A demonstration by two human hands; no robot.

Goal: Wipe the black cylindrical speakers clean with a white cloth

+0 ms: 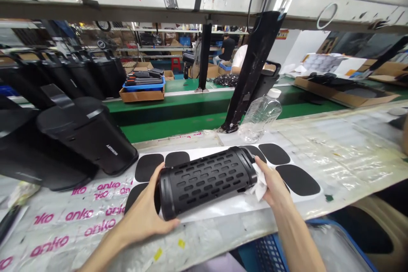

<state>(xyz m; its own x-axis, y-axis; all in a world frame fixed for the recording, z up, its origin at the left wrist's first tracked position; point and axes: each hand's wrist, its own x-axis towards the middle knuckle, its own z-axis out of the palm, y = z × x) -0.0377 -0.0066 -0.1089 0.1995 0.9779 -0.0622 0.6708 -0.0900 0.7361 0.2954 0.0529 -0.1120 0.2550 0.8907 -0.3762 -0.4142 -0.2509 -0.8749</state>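
A black slotted plastic housing [207, 180] lies on its side across a white sheet [204, 220] of rounded black pads. Its left end sits in my left hand [148, 206], with the thumb along the near edge and the fingers behind the rim. At the opposite end, my right hand [274, 182] is closed on a crumpled white cloth or tissue [259, 182], pressed against the housing's end. Several black pads, such as the one [298, 179] at the right, show around the housing; others are partly covered by it.
Black containers [86, 131] stand at the left. A clear plastic bottle [261, 114] is beside the slanted black post [251, 72]. Below the bench's front edge is a blue basket [270, 253]. Across the green conveyor [178, 121] sits a cardboard tray [347, 93]; people work farther back.
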